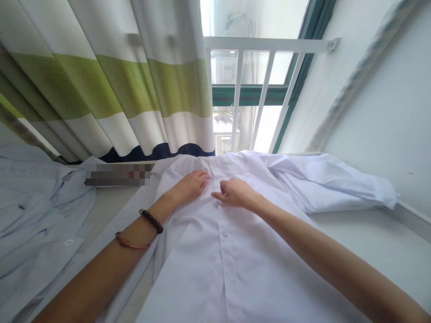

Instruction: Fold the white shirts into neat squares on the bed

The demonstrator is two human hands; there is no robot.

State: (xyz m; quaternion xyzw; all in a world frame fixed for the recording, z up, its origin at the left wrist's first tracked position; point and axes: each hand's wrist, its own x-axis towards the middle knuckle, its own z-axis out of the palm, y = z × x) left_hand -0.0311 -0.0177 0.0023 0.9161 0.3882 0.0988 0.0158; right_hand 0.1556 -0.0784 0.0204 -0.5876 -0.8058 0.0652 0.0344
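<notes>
We see the white shirt [225, 251] spread beneath both hands. Our left hand [192, 185] bends loosely, our right hand [235, 193] curls, thumb out; whether either grips fabric, we cannot tell. Beyond them stands a railing [266, 44].

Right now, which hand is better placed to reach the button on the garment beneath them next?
Likely the right hand: it is closer to the button; the left hand lies farther off, to the left.

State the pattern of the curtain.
Head view: the curtain has broad horizontal bands, off-white, green, off-white, then dark navy at the bottom.
</notes>
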